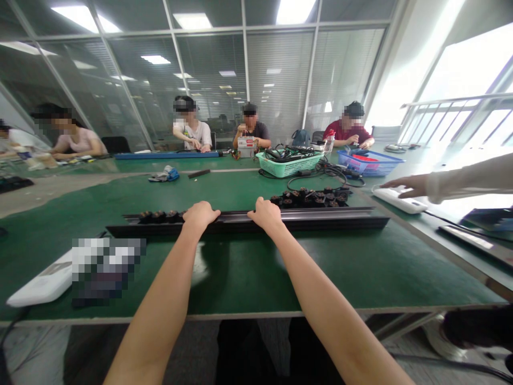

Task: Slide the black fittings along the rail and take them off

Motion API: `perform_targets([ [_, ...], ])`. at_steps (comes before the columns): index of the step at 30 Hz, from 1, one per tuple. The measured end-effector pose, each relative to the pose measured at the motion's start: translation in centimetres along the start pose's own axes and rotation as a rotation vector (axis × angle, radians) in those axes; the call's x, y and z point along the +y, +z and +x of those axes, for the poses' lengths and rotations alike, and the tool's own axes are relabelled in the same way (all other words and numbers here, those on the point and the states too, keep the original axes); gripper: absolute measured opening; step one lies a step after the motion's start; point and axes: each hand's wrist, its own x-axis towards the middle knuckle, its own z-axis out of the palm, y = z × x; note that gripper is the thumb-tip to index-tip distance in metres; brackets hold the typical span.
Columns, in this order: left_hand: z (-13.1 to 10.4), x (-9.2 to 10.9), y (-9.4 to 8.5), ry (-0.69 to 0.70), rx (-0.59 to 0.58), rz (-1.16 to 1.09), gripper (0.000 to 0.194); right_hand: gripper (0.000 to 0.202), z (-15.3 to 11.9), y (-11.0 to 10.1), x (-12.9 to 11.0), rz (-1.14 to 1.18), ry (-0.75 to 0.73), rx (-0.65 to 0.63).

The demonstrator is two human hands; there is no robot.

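A long black channel (320, 214) lies crosswise on the green table in front of me. Several black socket modules (159, 217) sit in a row in its left part. My left hand (200, 215) is closed over the channel just right of these modules, its thumb pointing right along the groove. Closed on the same channel near its middle, my right hand (266, 214) has its thumb toward the left. The fingers behind the channel are partly hidden. Behind its right half lies a pile of loose black socket modules (316, 198).
A green basket (288, 167) of cables and a blue basket (371, 164) stand farther back. A white device (48, 280) lies front left. On the right, another person's hand (409, 184) reaches over a white device (401, 202). Several people work across the table.
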Motion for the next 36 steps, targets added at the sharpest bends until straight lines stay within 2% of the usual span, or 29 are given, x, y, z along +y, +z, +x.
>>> perform_targets([
  [19, 0.1, -0.1, 0.1, 0.013, 0.029, 0.034, 0.058, 0.036, 0.0, -0.1, 0.1, -0.035, 0.048, 0.014],
  [25, 0.0, 0.4, 0.2, 0.043, 0.023, 0.044, 0.056, 0.037, -0.1, 0.0, 0.0, -0.019, 0.082, -0.019],
  [36, -0.4, 1.1, 0.5, 0.074, 0.035, 0.035, 0.056, 0.038, -0.1, -0.3, 0.0, -0.034, 0.051, -0.095],
])
